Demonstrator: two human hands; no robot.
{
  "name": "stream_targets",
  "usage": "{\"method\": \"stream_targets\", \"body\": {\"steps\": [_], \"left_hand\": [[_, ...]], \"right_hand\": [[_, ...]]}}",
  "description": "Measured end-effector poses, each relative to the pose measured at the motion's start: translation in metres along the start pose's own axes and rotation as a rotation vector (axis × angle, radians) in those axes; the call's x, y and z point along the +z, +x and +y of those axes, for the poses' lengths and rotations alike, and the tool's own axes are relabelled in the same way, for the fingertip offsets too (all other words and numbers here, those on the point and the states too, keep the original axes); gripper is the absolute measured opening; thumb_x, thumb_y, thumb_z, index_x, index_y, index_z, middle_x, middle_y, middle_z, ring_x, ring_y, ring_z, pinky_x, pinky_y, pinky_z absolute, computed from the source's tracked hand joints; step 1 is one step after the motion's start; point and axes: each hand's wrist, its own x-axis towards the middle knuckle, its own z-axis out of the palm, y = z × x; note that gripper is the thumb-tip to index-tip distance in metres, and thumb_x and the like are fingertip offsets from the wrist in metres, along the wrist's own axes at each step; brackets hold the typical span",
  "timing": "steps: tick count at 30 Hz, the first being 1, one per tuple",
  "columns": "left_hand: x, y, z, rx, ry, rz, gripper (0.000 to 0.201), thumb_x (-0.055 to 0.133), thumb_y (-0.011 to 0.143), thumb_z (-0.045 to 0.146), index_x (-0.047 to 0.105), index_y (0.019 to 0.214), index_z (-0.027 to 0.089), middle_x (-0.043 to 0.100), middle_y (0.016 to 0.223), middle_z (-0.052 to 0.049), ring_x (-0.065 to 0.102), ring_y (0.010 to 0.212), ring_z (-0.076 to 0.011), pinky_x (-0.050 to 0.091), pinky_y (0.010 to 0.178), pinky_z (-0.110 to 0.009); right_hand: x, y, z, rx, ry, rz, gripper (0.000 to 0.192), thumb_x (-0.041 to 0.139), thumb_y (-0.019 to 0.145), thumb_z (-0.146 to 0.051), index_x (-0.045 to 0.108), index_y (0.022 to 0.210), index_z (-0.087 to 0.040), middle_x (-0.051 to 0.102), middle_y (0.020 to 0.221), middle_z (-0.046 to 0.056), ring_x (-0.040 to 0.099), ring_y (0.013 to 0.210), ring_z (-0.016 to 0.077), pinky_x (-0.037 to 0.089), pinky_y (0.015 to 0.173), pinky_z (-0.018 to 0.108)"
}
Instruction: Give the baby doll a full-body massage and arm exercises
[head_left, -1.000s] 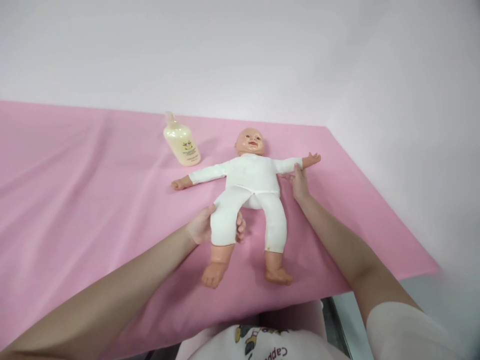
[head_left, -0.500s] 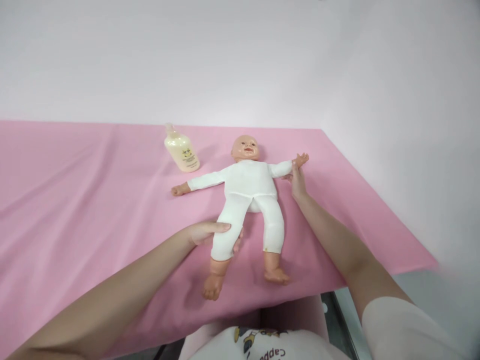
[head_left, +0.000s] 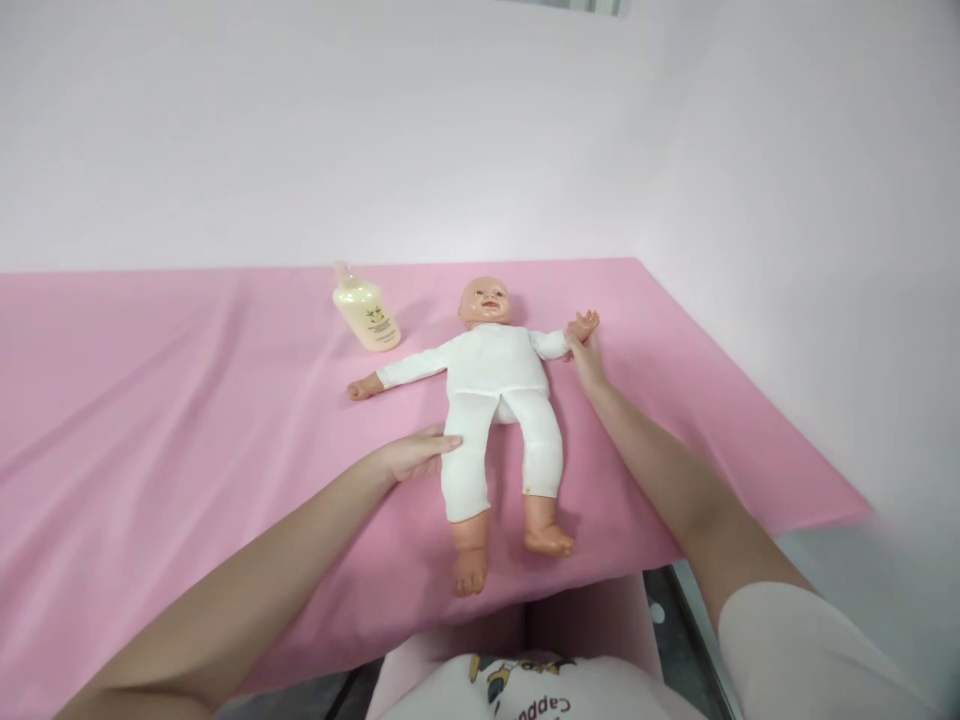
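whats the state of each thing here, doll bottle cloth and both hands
doll: lying face up on the cloth, arms spread, legs toward the person
bottle: lying tilted on the cloth beside the doll's head, cap on
pink cloth: spread over the table, lightly creased
left hand: open, fingertips against the doll's thigh
right hand: at the doll's wrist, grip unclear

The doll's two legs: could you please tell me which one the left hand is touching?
The left hand touches the leg nearer the left of the picture, at the thigh; the other leg lies untouched.
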Motion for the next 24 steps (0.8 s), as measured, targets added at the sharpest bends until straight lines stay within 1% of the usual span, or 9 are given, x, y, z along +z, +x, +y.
{"method": "stream_targets", "body": {"steps": [3, 6, 10, 12, 15, 17, 20, 22, 24], "left_hand": [[0.003, 0.000, 0.007, -0.012, 0.096, 0.050, 0.070, 0.093, 0.057, 0.054, 0.069, 0.110, 0.015, 0.077, 0.100, -0.011, 0.072, 0.099, -0.0279, 0.055, 0.092, -0.039], [0.004, -0.004, 0.024, 0.000, 0.286, 0.084, 0.060, 0.089, 0.060, 0.056, 0.071, 0.101, 0.018, 0.076, 0.097, -0.008, 0.071, 0.096, -0.0267, 0.056, 0.085, -0.036], [-0.001, -0.018, 0.056, 0.037, 0.674, 0.078, 0.041, 0.080, 0.068, 0.058, 0.067, 0.074, 0.019, 0.069, 0.075, -0.002, 0.062, 0.071, -0.0184, 0.051, 0.068, -0.028], [-0.002, -0.025, 0.070, 0.126, 0.805, 0.177, 0.044, 0.070, 0.076, 0.059, 0.058, 0.060, 0.020, 0.059, 0.061, 0.001, 0.053, 0.060, -0.0147, 0.047, 0.064, -0.027], [0.000, -0.025, 0.085, 0.314, 0.835, 0.405, 0.043, 0.059, 0.084, 0.056, 0.054, 0.061, 0.020, 0.057, 0.060, 0.001, 0.053, 0.062, -0.0146, 0.048, 0.068, -0.028], [0.003, -0.012, 0.094, 0.419, 0.769, 0.468, 0.040, 0.058, 0.086, 0.054, 0.055, 0.066, 0.020, 0.059, 0.064, 0.001, 0.056, 0.065, -0.0151, 0.051, 0.073, -0.030], [0.012, 0.029, 0.109, 0.533, 0.679, 0.429, 0.035, 0.058, 0.086, 0.051, 0.055, 0.072, 0.019, 0.060, 0.071, 0.000, 0.060, 0.070, -0.0149, 0.054, 0.079, -0.032], [0.022, 0.067, 0.121, 0.619, 0.667, 0.410, 0.029, 0.058, 0.088, 0.046, 0.055, 0.082, 0.019, 0.062, 0.081, -0.002, 0.062, 0.074, -0.0149, 0.055, 0.082, -0.034], [0.034, 0.107, 0.130, 0.755, 0.712, 0.411, 0.025, 0.059, 0.089, 0.039, 0.056, 0.104, 0.019, 0.065, 0.103, -0.006, 0.065, 0.087, -0.0160, 0.055, 0.091, -0.037]], "right_hand": [[-0.003, 0.004, 0.004, 0.005, -0.009, -0.005, 0.098, 0.074, 0.068, -0.055, 0.042, 0.154, -0.023, 0.056, 0.145, 0.016, 0.067, 0.098, 0.0251, 0.052, 0.056, 0.025], [-0.001, 0.004, 0.003, 0.014, -0.023, -0.009, 0.089, 0.070, 0.070, -0.053, 0.048, 0.150, -0.021, 0.059, 0.140, 0.015, 0.067, 0.098, 0.0258, 0.053, 0.056, 0.026], [0.005, -0.003, -0.005, 0.044, -0.031, 0.019, 0.072, 0.058, 0.077, -0.061, 0.063, 0.136, -0.021, 0.060, 0.140, 0.014, 0.064, 0.111, 0.0300, 0.055, 0.057, 0.028], [0.008, -0.007, -0.008, 0.091, -0.024, 0.026, 0.074, 0.052, 0.079, -0.067, 0.065, 0.133, -0.019, 0.064, 0.132, 0.016, 0.066, 0.107, 0.0302, 0.053, 0.054, 0.027], [0.010, -0.008, -0.010, 0.114, 0.005, 0.035, 0.080, 0.043, 0.082, -0.075, 0.064, 0.136, -0.019, 0.064, 0.134, 0.015, 0.067, 0.105, 0.0289, 0.049, 0.051, 0.025], [0.011, -0.006, -0.009, 0.118, 0.019, 0.048, 0.085, 0.035, 0.084, -0.079, 0.064, 0.137, -0.020, 0.059, 0.143, 0.015, 0.067, 0.107, 0.0281, 0.048, 0.050, 0.024], [0.011, -0.002, -0.006, 0.162, 0.032, 0.055, 0.090, 0.028, 0.086, -0.082, 0.062, 0.140, -0.019, 0.057, 0.144, 0.015, 0.067, 0.107, 0.0274, 0.046, 0.050, 0.024], [0.011, -0.001, -0.004, 0.166, 0.050, 0.051, 0.086, 0.031, 0.087, -0.081, 0.058, 0.143, -0.022, 0.060, 0.140, 0.013, 0.067, 0.109, 0.0270, 0.047, 0.051, 0.023], [0.012, -0.002, -0.003, 0.139, 0.070, 0.048, 0.079, 0.042, 0.087, -0.075, 0.054, 0.146, -0.025, 0.059, 0.142, 0.011, 0.065, 0.114, 0.0267, 0.049, 0.054, 0.023]]}}
